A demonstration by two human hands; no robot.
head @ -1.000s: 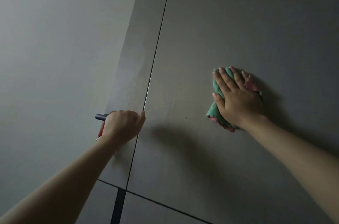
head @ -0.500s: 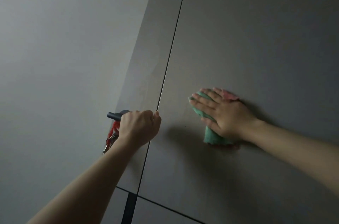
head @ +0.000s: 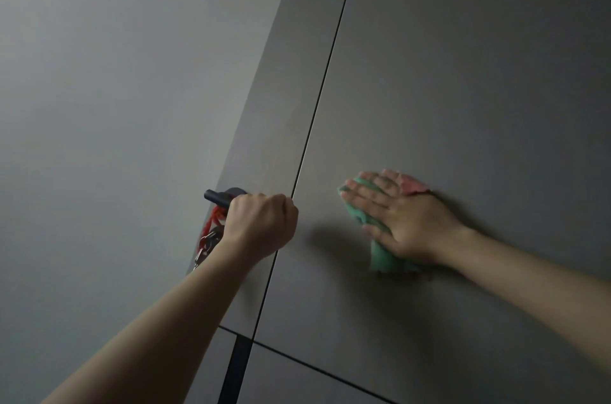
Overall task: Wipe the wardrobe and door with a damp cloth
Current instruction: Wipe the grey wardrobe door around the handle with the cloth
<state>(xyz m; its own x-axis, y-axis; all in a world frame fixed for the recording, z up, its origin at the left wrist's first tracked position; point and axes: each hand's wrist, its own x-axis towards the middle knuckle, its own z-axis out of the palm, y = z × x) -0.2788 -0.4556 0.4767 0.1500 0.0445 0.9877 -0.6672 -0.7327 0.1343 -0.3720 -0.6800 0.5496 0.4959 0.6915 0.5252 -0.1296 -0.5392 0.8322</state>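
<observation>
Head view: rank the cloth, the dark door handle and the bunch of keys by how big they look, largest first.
1. Cloth, green and pink, though the right hand pressing it flat hides much of it.
2 and 3. Dark door handle and bunch of keys: unsure, since the left hand covers part of each.

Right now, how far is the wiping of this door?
Done: nothing can be confirmed; the grey panel shows no clear wet marks. In hand: the right hand presses the green and pink cloth flat on that panel, while the left hand grips the dark handle. Left: the narrow strip beside the seam, the handle and the lower panels.
</observation>
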